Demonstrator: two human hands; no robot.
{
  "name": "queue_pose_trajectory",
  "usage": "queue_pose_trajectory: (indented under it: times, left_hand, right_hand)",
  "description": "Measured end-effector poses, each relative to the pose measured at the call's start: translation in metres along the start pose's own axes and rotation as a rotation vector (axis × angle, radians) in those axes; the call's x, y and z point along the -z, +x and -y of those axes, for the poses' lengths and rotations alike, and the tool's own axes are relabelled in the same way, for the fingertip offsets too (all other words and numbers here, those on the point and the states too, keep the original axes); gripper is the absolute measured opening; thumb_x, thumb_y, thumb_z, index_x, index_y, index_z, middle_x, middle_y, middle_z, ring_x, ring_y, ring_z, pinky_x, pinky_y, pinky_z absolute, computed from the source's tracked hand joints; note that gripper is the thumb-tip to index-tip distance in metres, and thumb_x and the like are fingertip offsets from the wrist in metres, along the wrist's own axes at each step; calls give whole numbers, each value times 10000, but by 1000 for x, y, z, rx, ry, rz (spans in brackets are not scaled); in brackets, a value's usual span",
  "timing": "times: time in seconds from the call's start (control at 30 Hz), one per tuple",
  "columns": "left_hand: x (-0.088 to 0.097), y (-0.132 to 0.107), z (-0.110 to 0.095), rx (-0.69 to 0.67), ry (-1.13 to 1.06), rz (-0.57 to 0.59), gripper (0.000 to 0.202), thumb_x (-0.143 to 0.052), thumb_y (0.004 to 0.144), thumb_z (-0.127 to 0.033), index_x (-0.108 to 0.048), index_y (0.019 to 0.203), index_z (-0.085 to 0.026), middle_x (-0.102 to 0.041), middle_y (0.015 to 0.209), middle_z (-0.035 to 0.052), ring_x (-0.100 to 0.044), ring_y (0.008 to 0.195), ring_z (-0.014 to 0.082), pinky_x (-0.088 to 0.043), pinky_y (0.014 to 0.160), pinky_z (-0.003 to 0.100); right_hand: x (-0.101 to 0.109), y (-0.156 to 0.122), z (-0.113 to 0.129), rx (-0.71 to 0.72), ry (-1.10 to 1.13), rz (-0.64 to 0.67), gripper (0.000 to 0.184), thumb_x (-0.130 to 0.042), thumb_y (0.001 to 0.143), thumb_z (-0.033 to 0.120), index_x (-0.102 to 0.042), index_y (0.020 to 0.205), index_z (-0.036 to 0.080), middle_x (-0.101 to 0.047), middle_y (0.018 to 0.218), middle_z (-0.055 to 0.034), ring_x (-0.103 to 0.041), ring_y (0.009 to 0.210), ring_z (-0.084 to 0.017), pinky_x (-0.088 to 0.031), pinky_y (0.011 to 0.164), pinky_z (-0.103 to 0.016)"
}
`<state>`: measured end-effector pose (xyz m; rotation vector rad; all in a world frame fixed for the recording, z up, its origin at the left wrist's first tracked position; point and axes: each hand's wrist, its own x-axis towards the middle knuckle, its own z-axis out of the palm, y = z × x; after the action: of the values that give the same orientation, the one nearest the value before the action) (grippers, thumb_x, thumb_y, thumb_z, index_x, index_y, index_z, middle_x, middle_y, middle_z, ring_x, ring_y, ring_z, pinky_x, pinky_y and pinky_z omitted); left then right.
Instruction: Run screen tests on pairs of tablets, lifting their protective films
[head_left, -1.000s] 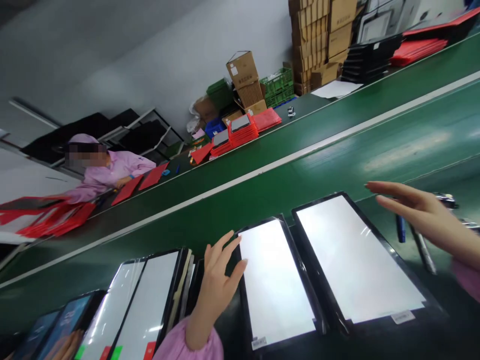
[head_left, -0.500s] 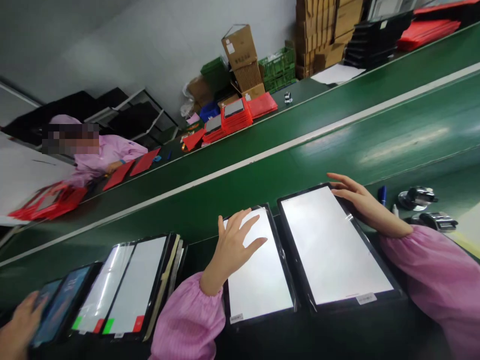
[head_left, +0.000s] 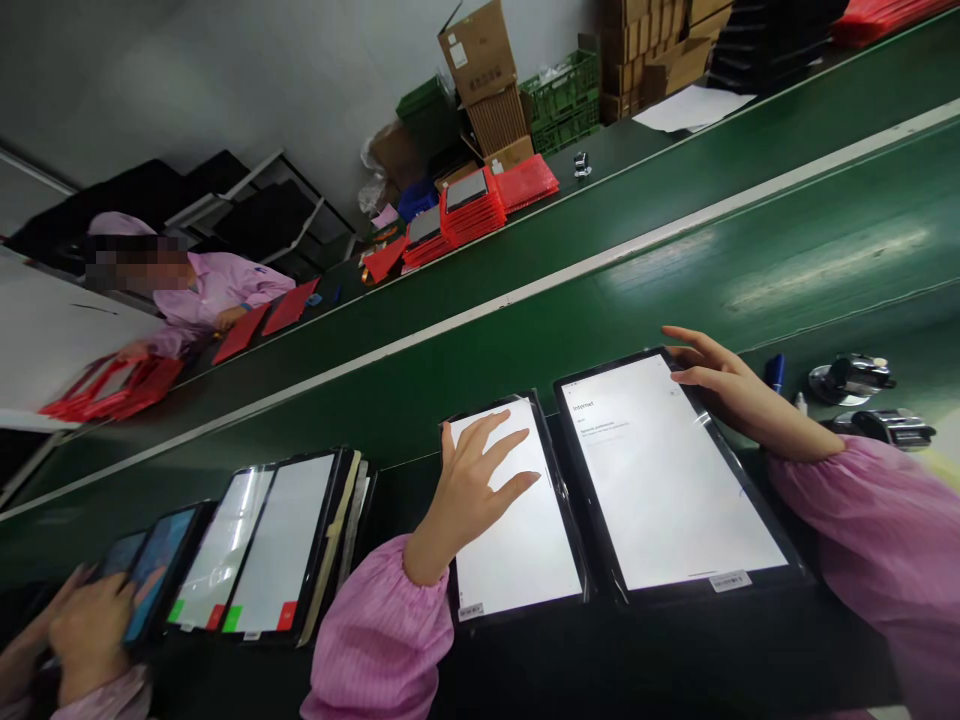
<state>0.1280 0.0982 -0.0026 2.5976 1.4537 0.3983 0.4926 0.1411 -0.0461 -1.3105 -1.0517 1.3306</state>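
Two tablets with bright white screens lie side by side before me on the dark bench. My left hand (head_left: 480, 480) is spread over the smaller-looking left tablet (head_left: 525, 550), fingers apart; whether the fingertips touch the glass I cannot tell. At the upper right corner of the right tablet (head_left: 667, 510) is my right hand (head_left: 716, 385), fingers stretched out and one fingertip at the screen's edge. That screen shows a page headed "Internet". Each tablet has a small barcode label on its lower edge.
Left of me stand tablets (head_left: 281, 540) with green and red corner squares. A co-worker's hands (head_left: 94, 620) are at blue-screened tablets (head_left: 161, 565). Metal tape dispensers (head_left: 851, 380) and a blue pen (head_left: 775, 372) lie at right. Across the green line (head_left: 480, 350) sits another person (head_left: 217, 285) near red pouches (head_left: 472, 210).
The right tablet's screen went from blank white to the "Internet" page, and my right fingertip moved onto its upper right edge. At far left, a second co-worker's hand has come into view.
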Motion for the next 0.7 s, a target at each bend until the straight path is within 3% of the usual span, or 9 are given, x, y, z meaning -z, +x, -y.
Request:
queue_pose_trajectory:
  times: [0.2, 0.4, 0.57, 0.63, 0.7]
  left_hand:
    - [9, -8, 15, 87, 67, -90, 431, -551, 1023, -569, -704, 1321, -297, -648, 1455, 141, -582, 1371, 378, -212, 1190, 828]
    - [17, -10, 33, 296, 93, -24, 473, -547, 1001, -598, -722, 1306, -281, -618, 1492, 153, -536, 1412, 416, -239, 1166, 848]
    - [16, -8, 26, 321, 39, -60, 548, -494, 977, -671, -742, 1271, -281, -614, 1494, 170, -511, 1421, 458, -172, 1159, 880]
    - [25, -20, 24, 398, -63, -133, 708, -466, 915, -787, -720, 1289, -242, -643, 1435, 194, -548, 1373, 463, -258, 1165, 836]
    - [38, -42, 25, 590, -233, -141, 869, -482, 827, -887, -659, 1348, -214, -671, 1351, 204, -625, 1264, 437, -461, 1089, 718]
  right_hand:
    - [-3, -4, 9, -22, -18, -12, 763, -799, 625, 421, -580, 1355, 373, -711, 1232, -26, -653, 1222, -328, -537, 1050, -515]
    - [-4, -5, 8, -8, -67, -13, 805, -842, 610, 416, -594, 1374, 371, -723, 1212, -44, -673, 1180, -332, -575, 983, -482]
    - [-3, -9, 12, 6, -87, -52, 743, -789, 703, 596, -585, 1381, 370, -698, 1323, -61, -650, 1269, -341, -583, 1017, -486]
    - [4, -23, 18, 53, -189, -91, 721, -715, 768, 689, -586, 1387, 343, -692, 1354, -75, -622, 1321, -339, -555, 1073, -487]
    - [14, -44, 26, 77, -397, -102, 731, -635, 812, 776, -621, 1377, 312, -714, 1324, -93, -650, 1280, -341, -568, 1053, -479]
